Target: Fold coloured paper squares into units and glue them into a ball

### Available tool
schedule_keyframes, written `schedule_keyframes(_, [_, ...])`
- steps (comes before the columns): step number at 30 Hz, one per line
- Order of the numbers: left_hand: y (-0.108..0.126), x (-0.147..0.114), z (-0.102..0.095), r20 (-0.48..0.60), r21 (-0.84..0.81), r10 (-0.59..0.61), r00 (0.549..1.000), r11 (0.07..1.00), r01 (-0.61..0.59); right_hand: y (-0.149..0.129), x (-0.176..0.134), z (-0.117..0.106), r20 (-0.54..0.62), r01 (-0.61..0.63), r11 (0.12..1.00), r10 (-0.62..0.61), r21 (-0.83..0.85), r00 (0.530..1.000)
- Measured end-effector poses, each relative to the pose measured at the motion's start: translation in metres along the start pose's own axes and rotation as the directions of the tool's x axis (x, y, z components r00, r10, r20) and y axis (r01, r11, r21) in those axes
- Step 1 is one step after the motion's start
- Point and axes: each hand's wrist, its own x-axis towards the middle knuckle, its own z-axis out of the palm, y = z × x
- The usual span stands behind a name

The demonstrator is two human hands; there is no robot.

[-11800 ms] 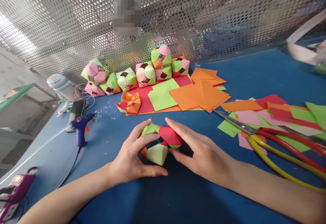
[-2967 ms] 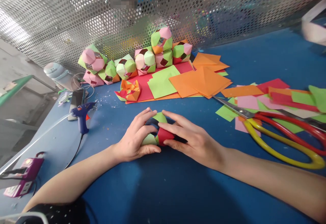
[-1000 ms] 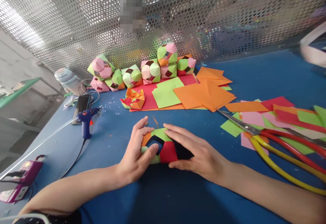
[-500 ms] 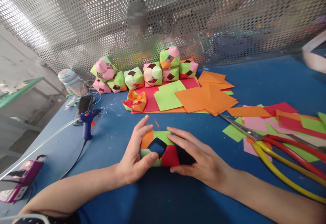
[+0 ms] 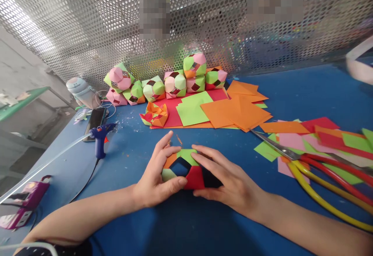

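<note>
A folded paper ball (image 5: 195, 176) of red, green and orange pieces rests low over the blue table, with diamond-shaped gaps between its faces. My left hand (image 5: 157, 178) grips its left side, thumb across the lower front and fingers along the top. From the right, my right hand (image 5: 230, 180) curves around it, fingertips on the upper green piece and thumb near the lower red edge. The ball's far side is hidden. Beyond the hands lies a partly built orange and red paper piece (image 5: 157, 114).
Finished paper balls (image 5: 175, 84) line the mesh panel (image 5: 186, 23). Paper sheets (image 5: 221, 112) lie before them. Large scissors (image 5: 291, 155) and paper scraps (image 5: 323, 135) are right. On the left are a blue glue gun (image 5: 100, 141), a phone (image 5: 96, 122), a bottle (image 5: 83, 92) and a purple power strip (image 5: 26, 205).
My left thumb has slid slightly right across the ball's lower front, and the left fingers have shifted a little right over its top. The right hand stays nearly in place.
</note>
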Motion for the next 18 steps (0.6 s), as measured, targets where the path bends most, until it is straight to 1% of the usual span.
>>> schedule_keyframes(3, [-0.005,0.002,-0.001,-0.043,-0.162,-0.056,0.998,0.986,0.048,0.000,0.003,-0.003,-0.005,-0.107,0.994,0.107,0.036,0.994])
schedule_keyframes(5, [-0.008,0.005,0.000,-0.079,-0.279,-0.087,0.993,0.958,0.062,0.000,0.005,-0.005,-0.002,-0.196,0.978,0.196,0.066,0.981])
schedule_keyframes(8, [-0.012,0.007,0.001,-0.074,-0.375,-0.145,0.987,0.921,0.107,0.002,0.007,-0.006,-0.011,-0.300,0.944,0.304,0.135,0.953])
schedule_keyframes(10, [-0.014,0.008,0.001,-0.047,-0.365,-0.177,0.983,0.919,0.148,0.003,0.009,-0.007,-0.010,-0.348,0.920,0.355,0.179,0.935])
schedule_keyframes(14, [-0.016,0.008,0.001,0.011,-0.270,-0.192,0.981,0.944,0.188,0.003,0.012,-0.008,0.003,-0.399,0.888,0.409,0.229,0.912])
schedule_keyframes(16, [-0.016,0.008,0.002,0.026,-0.206,-0.185,0.982,0.961,0.186,0.003,0.013,-0.009,0.001,-0.401,0.884,0.413,0.239,0.911])
schedule_keyframes(18, [-0.015,0.009,0.002,0.016,-0.138,-0.163,0.987,0.977,0.164,0.002,0.013,-0.009,-0.002,-0.394,0.888,0.406,0.236,0.914])
